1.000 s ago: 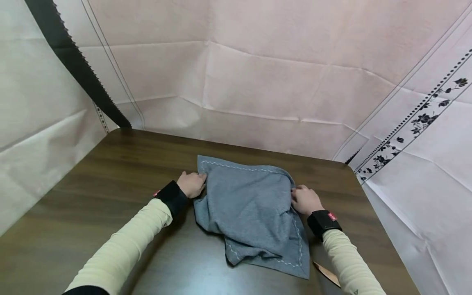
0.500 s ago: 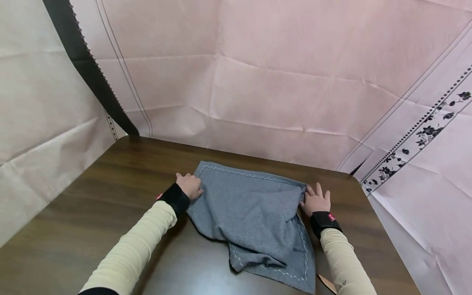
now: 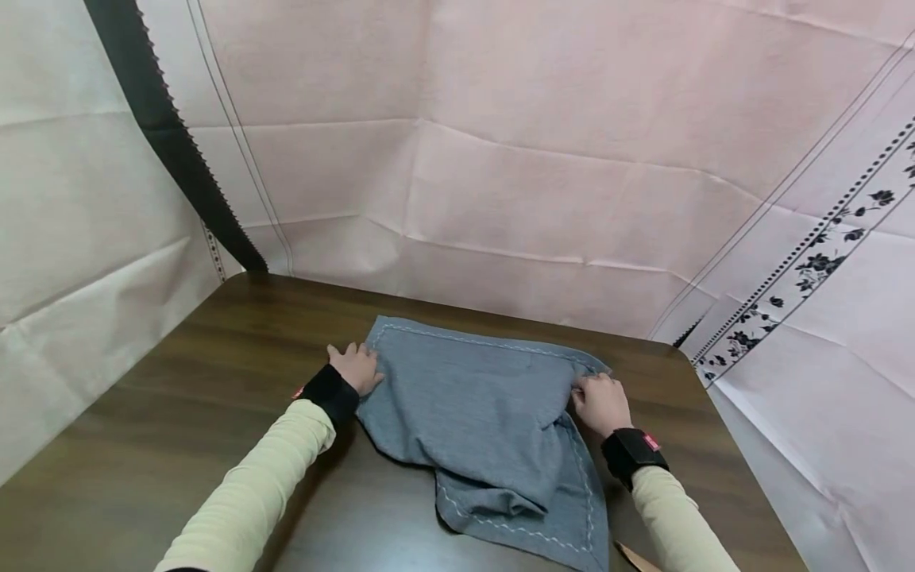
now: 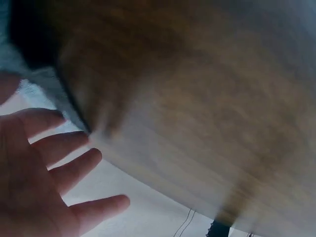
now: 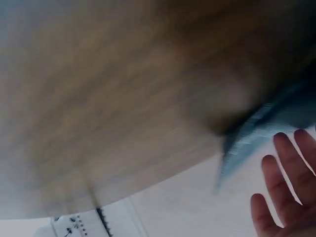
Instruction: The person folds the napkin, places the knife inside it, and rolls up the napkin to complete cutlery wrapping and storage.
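Observation:
A grey-blue cloth [image 3: 472, 405] with white stitching along its border lies rumpled on the brown table, its near part folded and bunched. At its left edge, my left hand [image 3: 353, 368] has spread fingers, with the thumb side over the cloth. The left wrist view shows those fingers [image 4: 69, 173] straight and apart beside the cloth's edge. My right hand [image 3: 602, 403] pinches the right edge just below the far right corner. In the right wrist view its other fingers [image 5: 279, 187] extend beside the cloth [image 5: 256, 128]; the thumb is hidden.
The wooden table [image 3: 179, 413] has a rounded far edge, with pale creased sheeting [image 3: 536, 199] hanging behind it. A pointed brown object [image 3: 635, 558] pokes out beside the right forearm at the bottom.
The cloth's far side has been drawn wider and flatter. My left hand has moved slightly left and spread its fingers. My right hand moved outward, then its raised fingers came down at the edge.

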Demonstrator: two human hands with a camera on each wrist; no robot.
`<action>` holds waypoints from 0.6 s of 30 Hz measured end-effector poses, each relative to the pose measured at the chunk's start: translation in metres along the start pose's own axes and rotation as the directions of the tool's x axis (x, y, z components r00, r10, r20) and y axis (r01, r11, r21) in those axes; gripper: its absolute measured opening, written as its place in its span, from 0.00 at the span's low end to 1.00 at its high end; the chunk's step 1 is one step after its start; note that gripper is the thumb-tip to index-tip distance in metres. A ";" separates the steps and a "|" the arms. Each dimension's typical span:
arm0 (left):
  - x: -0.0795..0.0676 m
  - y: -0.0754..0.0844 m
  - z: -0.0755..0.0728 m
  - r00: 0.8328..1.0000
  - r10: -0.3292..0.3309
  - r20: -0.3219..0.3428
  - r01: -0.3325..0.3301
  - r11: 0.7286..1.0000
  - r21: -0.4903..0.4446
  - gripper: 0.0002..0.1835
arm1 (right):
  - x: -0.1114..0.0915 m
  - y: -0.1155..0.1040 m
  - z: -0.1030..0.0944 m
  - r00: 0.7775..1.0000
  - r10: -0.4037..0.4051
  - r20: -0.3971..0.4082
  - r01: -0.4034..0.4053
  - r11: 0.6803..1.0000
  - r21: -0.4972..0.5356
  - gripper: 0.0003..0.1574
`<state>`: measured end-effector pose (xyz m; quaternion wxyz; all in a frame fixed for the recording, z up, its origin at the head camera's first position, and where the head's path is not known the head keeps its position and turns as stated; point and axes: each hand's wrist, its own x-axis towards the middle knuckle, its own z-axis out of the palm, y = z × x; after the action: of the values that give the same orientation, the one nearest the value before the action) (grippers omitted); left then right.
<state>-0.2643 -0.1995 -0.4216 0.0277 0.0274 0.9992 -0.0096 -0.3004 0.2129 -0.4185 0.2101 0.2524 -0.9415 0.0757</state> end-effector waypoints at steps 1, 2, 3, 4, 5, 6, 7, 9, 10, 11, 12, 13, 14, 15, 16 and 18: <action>-0.004 0.000 -0.002 0.999 0.028 -0.044 -0.028 1.000 0.000 0.25 | -0.005 -0.007 -0.007 1.000 -0.013 -0.007 0.014 0.998 0.061 0.04; -0.008 0.002 -0.004 0.992 0.067 -0.102 -0.066 0.998 0.008 0.22 | -0.011 -0.013 -0.013 0.999 -0.036 -0.021 0.038 0.993 0.112 0.02; -0.014 0.004 -0.008 0.978 0.112 -0.174 -0.111 0.994 0.012 0.19 | -0.017 -0.020 -0.020 0.997 -0.073 -0.026 0.076 0.985 0.154 0.01; -0.023 0.008 -0.011 0.955 0.161 -0.248 -0.162 0.987 0.018 0.15 | -0.024 -0.026 -0.025 0.992 -0.121 -0.023 0.123 0.975 0.187 0.02; -0.034 0.013 -0.015 0.928 0.211 -0.306 -0.213 0.977 0.026 0.12 | -0.032 -0.032 -0.029 0.985 -0.174 -0.012 0.173 0.962 0.211 0.02; -0.046 0.018 -0.019 0.899 0.264 -0.350 -0.272 0.962 0.028 0.09 | -0.040 -0.038 -0.032 0.973 -0.230 0.007 0.223 0.950 0.218 0.03; -0.058 0.025 -0.021 0.869 0.320 -0.376 -0.339 0.940 0.016 0.09 | -0.047 -0.042 -0.033 0.957 -0.289 0.027 0.277 0.936 0.216 0.04; -0.082 0.040 -0.025 0.818 0.438 -0.372 -0.488 0.872 -0.045 0.13 | -0.059 -0.046 -0.033 0.920 -0.378 0.106 0.351 0.912 0.214 0.05; -0.094 0.049 -0.026 0.794 0.502 -0.343 -0.559 0.825 -0.085 0.15 | -0.064 -0.047 -0.032 0.904 -0.399 0.151 0.364 0.907 0.212 0.07; -0.103 0.057 -0.026 0.768 0.564 -0.303 -0.619 0.776 -0.124 0.14 | -0.069 -0.047 -0.031 0.893 -0.408 0.191 0.369 0.905 0.210 0.08; -0.111 0.065 -0.026 0.736 0.623 -0.263 -0.670 0.726 -0.154 0.13 | -0.073 -0.047 -0.030 0.885 -0.410 0.222 0.368 0.907 0.205 0.10; -0.116 0.073 -0.025 0.703 0.674 -0.228 -0.710 0.685 -0.163 0.10 | -0.076 -0.046 -0.030 0.881 -0.406 0.244 0.364 0.909 0.201 0.12; -0.120 0.081 -0.024 0.675 0.710 -0.201 -0.738 0.659 -0.146 0.06 | -0.078 -0.046 -0.030 0.881 -0.396 0.259 0.353 0.914 0.198 0.14; -0.122 0.087 -0.022 0.656 0.733 -0.179 -0.754 0.646 -0.117 0.04 | -0.080 -0.046 -0.030 0.885 -0.381 0.268 0.337 0.921 0.196 0.17; -0.123 0.093 -0.021 0.645 0.747 -0.164 -0.763 0.641 -0.080 0.07 | -0.082 -0.046 -0.031 0.889 -0.366 0.274 0.322 0.927 0.193 0.19; -0.123 0.101 -0.017 0.644 0.752 -0.141 -0.757 0.653 0.026 0.13 | -0.084 -0.047 -0.032 0.900 -0.329 0.285 0.285 0.940 0.187 0.25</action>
<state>-0.1368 -0.1052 -0.4000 -0.0403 0.4407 0.8965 0.0225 -0.1993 0.2177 -0.4245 0.0497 0.4208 -0.9033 0.0668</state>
